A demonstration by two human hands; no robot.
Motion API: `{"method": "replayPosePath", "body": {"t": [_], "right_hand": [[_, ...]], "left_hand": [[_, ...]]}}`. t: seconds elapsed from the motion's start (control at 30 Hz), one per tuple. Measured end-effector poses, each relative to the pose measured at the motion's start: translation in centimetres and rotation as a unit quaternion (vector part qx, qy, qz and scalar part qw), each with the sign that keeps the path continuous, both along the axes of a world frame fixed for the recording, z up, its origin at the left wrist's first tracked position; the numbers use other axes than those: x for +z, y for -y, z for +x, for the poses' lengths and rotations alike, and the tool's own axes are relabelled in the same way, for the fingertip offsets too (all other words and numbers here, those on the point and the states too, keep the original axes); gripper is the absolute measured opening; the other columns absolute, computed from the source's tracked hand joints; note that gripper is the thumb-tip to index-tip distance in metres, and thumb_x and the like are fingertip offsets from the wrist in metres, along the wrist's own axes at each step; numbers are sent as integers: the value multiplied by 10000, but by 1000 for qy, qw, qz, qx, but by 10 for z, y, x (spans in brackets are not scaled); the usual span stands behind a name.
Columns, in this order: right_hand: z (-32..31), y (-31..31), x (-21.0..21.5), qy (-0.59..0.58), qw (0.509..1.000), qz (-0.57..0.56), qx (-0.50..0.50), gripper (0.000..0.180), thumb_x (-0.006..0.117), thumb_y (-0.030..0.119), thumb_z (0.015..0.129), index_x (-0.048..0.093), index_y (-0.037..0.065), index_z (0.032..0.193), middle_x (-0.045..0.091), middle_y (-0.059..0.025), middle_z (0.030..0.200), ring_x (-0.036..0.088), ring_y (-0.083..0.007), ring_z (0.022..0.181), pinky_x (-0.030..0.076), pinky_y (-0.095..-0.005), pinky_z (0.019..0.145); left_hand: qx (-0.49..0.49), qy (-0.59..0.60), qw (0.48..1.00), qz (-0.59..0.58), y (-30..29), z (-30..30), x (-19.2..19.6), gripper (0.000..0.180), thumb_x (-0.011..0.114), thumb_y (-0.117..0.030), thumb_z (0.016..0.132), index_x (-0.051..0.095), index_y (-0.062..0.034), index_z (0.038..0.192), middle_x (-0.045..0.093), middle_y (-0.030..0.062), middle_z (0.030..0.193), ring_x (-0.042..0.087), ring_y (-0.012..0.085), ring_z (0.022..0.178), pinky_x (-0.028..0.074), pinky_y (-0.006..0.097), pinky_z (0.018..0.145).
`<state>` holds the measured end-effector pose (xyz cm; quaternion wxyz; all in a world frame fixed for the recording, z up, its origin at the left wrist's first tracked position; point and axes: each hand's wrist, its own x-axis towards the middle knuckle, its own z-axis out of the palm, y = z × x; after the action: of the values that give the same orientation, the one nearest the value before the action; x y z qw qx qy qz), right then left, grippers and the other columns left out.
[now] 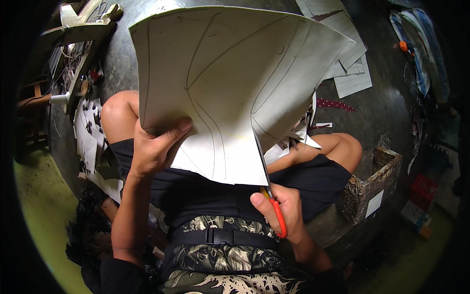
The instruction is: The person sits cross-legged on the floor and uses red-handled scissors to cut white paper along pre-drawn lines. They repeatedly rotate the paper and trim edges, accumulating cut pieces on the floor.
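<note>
A large white sheet (235, 63) with curved pencil outlines is held up above my lap. My left hand (155, 147) grips its lower left part, thumb on the face and the fingers hidden behind. In my right hand (286, 208) are scissors (279, 215) with red handles, pointing up and away from me. Their blades (262, 152) lie at the sheet's lower right, along a pencil line that runs up from the near edge. The lower blade is partly hidden by the sheet.
Cut white scraps (88, 137) lie by my left knee, others (306, 132) by my right leg. Lined sheets (355, 73) are on the floor at the far right. A worn box (369, 188) stands beside my right knee. A wooden frame (81, 73) with cables is at the far left.
</note>
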<state>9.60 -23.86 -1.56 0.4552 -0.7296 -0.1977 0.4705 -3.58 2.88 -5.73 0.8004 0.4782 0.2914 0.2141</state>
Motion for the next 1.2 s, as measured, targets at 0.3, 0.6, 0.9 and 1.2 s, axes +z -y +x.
{"method": "replayPosePath", "body": {"t": [0.3, 0.6, 0.9, 1.2], "right_hand": [[0, -6, -16, -44, 997, 55, -9, 296, 758, 237, 962, 638, -34, 948, 606, -96, 696, 532, -145, 613, 477, -326, 608], [-2, -3, -24, 5, 997, 76, -10, 384, 704, 302, 981, 685, -77, 1041, 603, -19, 636, 543, -71, 529, 427, -248, 499], [-15, 1, -25, -29, 993, 95, -59, 219, 764, 165, 919, 694, -39, 957, 680, -149, 714, 684, -234, 618, 517, -339, 587], [-39, 11, -49, 39, 994, 85, -51, 179, 728, 128, 922, 697, -36, 985, 704, -168, 771, 717, -350, 666, 554, -381, 605]], "left_hand": [[-32, -30, 999, 1, 15, -3, -4, 197, 725, 64, 943, 671, 9, 1124, 696, 50, 1024, 689, 124, 932, 605, 267, 829], [-19, -14, 997, -69, 27, -5, -6, 199, 707, 67, 954, 661, -11, 1131, 678, 44, 1016, 684, 131, 915, 606, 288, 846], [20, -38, 995, -89, 60, -6, -10, 258, 693, 24, 975, 615, -10, 1219, 645, 45, 1072, 625, 143, 961, 533, 317, 875], [73, -78, 986, -124, 93, -11, -18, 336, 714, -6, 956, 600, -26, 1271, 649, 43, 1090, 616, 146, 975, 506, 310, 878]]}}
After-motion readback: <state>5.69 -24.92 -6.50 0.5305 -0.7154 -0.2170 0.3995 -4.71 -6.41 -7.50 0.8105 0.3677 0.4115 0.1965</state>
